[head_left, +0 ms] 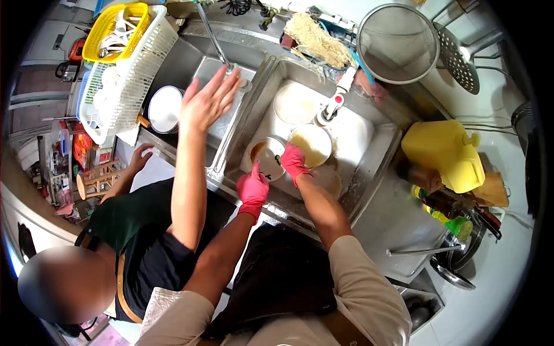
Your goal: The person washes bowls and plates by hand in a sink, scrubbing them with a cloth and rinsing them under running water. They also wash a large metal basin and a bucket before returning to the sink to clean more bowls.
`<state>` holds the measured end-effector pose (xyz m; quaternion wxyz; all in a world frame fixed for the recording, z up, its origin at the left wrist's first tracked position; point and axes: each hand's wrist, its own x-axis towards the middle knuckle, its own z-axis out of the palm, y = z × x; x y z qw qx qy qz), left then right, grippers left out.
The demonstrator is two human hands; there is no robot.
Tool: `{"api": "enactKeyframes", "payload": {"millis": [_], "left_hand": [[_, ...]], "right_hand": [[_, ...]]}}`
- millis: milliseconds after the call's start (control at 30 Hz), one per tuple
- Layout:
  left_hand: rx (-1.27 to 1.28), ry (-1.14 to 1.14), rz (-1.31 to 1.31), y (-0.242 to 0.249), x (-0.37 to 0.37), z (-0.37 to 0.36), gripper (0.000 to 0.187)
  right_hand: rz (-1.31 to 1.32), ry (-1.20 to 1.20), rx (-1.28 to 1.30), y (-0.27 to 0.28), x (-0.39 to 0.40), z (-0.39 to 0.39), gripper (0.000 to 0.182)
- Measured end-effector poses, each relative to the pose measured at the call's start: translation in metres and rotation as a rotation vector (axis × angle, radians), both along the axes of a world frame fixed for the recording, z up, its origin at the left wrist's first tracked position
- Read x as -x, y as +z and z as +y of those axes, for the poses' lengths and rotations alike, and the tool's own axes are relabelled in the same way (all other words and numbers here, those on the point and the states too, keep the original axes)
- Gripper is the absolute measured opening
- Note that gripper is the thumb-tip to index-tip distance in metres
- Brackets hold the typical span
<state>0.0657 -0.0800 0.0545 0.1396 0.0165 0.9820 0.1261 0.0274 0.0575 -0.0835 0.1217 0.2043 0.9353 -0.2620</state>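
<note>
Both of my hands wear pink gloves and reach into the right basin of a steel sink [378, 167]. My right hand [295, 162] is closed on the near rim of a pale bowl [311, 143]. Beside it, my left hand [253, 185] is closed at the near edge of another bowl [268, 157], which has brown and dark green bits in it. Whether it grips that rim is hard to tell. A third bowl [295, 102] with cloudy liquid lies farther back, next to a white drain fitting [330, 112].
A co-worker's raised hand [210, 101] is over the left basin, near the faucet [212, 32] and a white pot [165, 109]. Baskets with utensils [130, 75] stand at the left. A strainer [398, 43] hangs at the back; a yellow jug [441, 153] is at the right.
</note>
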Motion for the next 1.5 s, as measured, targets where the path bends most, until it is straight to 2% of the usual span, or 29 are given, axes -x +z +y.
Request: {"api": "enactKeyframes", "payload": {"millis": [67, 167, 233, 267, 333, 367, 400, 433, 500, 567, 600, 700, 800, 833, 900, 1033, 1100, 1133, 1167, 1233, 1267, 1367, 1400, 1433, 1500], "left_hand": [[0.033, -0.003, -0.024, 0.003, 0.001, 0.001, 0.049], [0.090, -0.021, -0.051, 0.004, 0.002, 0.000, 0.050], [0.116, -0.038, -0.045, -0.001, 0.001, -0.002, 0.050], [0.054, -0.015, -0.011, -0.003, 0.000, -0.003, 0.050], [-0.012, 0.010, 0.027, -0.011, -0.001, -0.005, 0.050], [-0.181, 0.107, 0.035, -0.016, -0.005, -0.005, 0.049], [-0.352, 0.207, 0.041, -0.019, -0.009, -0.005, 0.049], [-0.357, 0.216, 0.038, -0.011, -0.009, -0.003, 0.049], [-0.059, 0.021, 0.063, 0.003, -0.002, -0.001, 0.049], [-0.045, 0.009, 0.059, 0.001, 0.000, -0.003, 0.047], [-0.041, -0.010, 0.065, 0.004, 0.000, -0.002, 0.047], [-0.041, -0.026, 0.064, -0.005, -0.003, -0.005, 0.048], [-0.086, -0.039, 0.170, -0.007, -0.002, -0.006, 0.046], [-0.086, -0.037, 0.167, -0.006, -0.003, -0.005, 0.046], [-0.030, -0.055, 0.123, -0.003, 0.000, -0.004, 0.046], [0.021, -0.101, 0.143, -0.008, -0.001, -0.010, 0.051], [0.021, -0.104, 0.129, -0.007, 0.000, -0.009, 0.050], [0.047, -0.102, 0.105, -0.004, 0.000, -0.008, 0.049], [0.052, -0.099, 0.104, -0.001, 0.000, -0.006, 0.049], [0.077, -0.082, 0.052, 0.002, 0.001, -0.004, 0.049], [0.082, -0.075, 0.050, -0.001, 0.001, -0.004, 0.049], [0.048, -0.097, 0.089, -0.003, 0.000, -0.006, 0.050], [0.057, -0.093, 0.076, -0.001, 0.002, -0.005, 0.050], [0.065, -0.089, 0.057, -0.001, 0.000, -0.005, 0.050], [0.023, -0.093, 0.112, -0.005, -0.003, -0.006, 0.048]], "right_hand": [[-0.050, -0.004, -0.053, 0.006, 0.001, -0.009, 0.020], [0.015, 0.011, -0.167, 0.015, -0.001, -0.018, 0.023], [0.007, -0.108, -0.001, 0.014, -0.001, -0.019, 0.027], [0.012, -0.110, -0.003, 0.014, -0.004, -0.015, 0.027], [0.149, -0.182, 0.252, 0.015, -0.018, 0.002, 0.030], [-0.082, -0.167, 0.332, 0.024, -0.019, 0.019, 0.032], [-0.016, -0.208, 0.296, 0.014, -0.026, 0.032, 0.028], [0.050, -0.245, 0.259, 0.020, -0.031, 0.047, 0.025], [0.023, -0.379, 0.137, 0.051, -0.045, 0.082, 0.024], [0.180, -0.468, -0.043, 0.019, -0.062, 0.123, 0.022], [0.194, -0.508, -0.081, 0.024, -0.066, 0.144, 0.023], [0.151, -0.598, -0.169, 0.081, -0.061, 0.189, 0.027], [0.194, -0.627, -0.102, 0.095, -0.052, 0.215, 0.028], [0.191, -0.625, -0.103, 0.087, -0.052, 0.217, 0.028], [0.242, -0.542, -0.342, 0.063, -0.050, 0.217, 0.024], [0.236, -0.536, -0.391, 0.008, -0.061, 0.208, 0.023], [-0.089, -0.815, -0.301, -0.011, -0.061, 0.197, 0.028], [-0.049, -0.847, -0.269, -0.056, -0.069, 0.203, 0.027], [-0.051, -0.844, -0.265, -0.079, -0.072, 0.209, 0.027], [-0.062, -1.570, 1.119, -0.111, -0.070, 0.218, 0.020], [-0.070, -1.565, 1.121, -0.140, -0.074, 0.226, 0.020], [-0.472, -0.664, 1.214, -0.208, -0.099, 0.246, 0.020], [-0.764, -0.769, 0.934, -0.084, -0.063, 0.211, 0.020], [-0.769, -0.768, 0.930, -0.057, -0.058, 0.196, 0.020], [-0.404, -0.729, 0.601, -0.030, -0.053, 0.186, 0.017]]}}
